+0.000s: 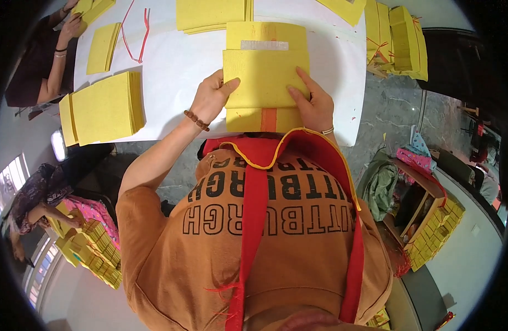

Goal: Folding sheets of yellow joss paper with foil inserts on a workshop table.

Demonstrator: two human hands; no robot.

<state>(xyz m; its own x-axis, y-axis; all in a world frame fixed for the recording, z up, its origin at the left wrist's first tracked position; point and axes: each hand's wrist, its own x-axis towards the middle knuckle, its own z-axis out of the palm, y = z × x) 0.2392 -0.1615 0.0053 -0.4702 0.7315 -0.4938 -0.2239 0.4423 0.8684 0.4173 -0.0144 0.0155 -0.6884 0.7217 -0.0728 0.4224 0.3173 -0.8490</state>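
A stack of yellow paper sheets (pixel 265 77) lies on the white table (pixel 177 66) just in front of me. My left hand (pixel 211 96), with a bead bracelet on the wrist, presses the left edge of the top sheet with the thumb on it. My right hand (pixel 313 102) lies flat on the right side of the same sheet, fingers spread. An orange stripe (pixel 269 119) shows on a lower sheet near the table's front edge. A pale silver patch (pixel 264 45) marks a sheet further back.
Thick piles of yellow sheets (pixel 102 107) sit at the left, with more piles (pixel 210 14) at the back and tied bundles (pixel 400 41) at the right. A red string (pixel 135 33) lies on the table. Another person's arms (pixel 58 49) work at the far left. A box of bundles (pixel 433 234) stands on the floor at the right.
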